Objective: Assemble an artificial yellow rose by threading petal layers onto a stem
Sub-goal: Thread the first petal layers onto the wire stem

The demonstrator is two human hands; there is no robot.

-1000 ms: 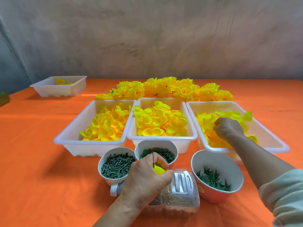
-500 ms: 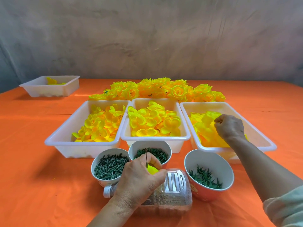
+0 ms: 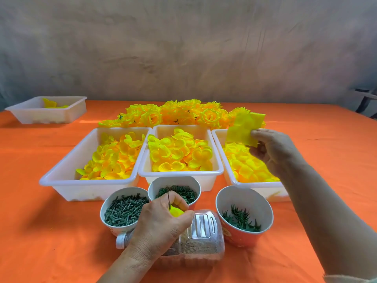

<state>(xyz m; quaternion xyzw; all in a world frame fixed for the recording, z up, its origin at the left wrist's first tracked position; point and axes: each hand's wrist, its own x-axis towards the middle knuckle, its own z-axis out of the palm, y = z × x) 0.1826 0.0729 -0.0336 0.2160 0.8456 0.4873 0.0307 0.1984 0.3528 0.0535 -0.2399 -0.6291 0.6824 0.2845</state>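
Just over the ribbed clear bottle [image 3: 202,242] on the orange bench [image 3: 30,221], the left hand [image 3: 161,225] curls its fingers [image 3: 178,202] round a thin dark stem [image 3: 168,196] with a rounded yellow bud [image 3: 176,212], while the right hand [image 3: 275,154] pinches a flat, crinkly yellow petal layer [image 3: 242,129] above the rightmost white tray [image 3: 255,186].

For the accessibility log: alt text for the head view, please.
The right hand holds a yellow petal layer above the right-most tray, while the left hand holds a stem with a yellow bud. Two more petal trays, three cups of green parts and finished roses sit on an orange table.
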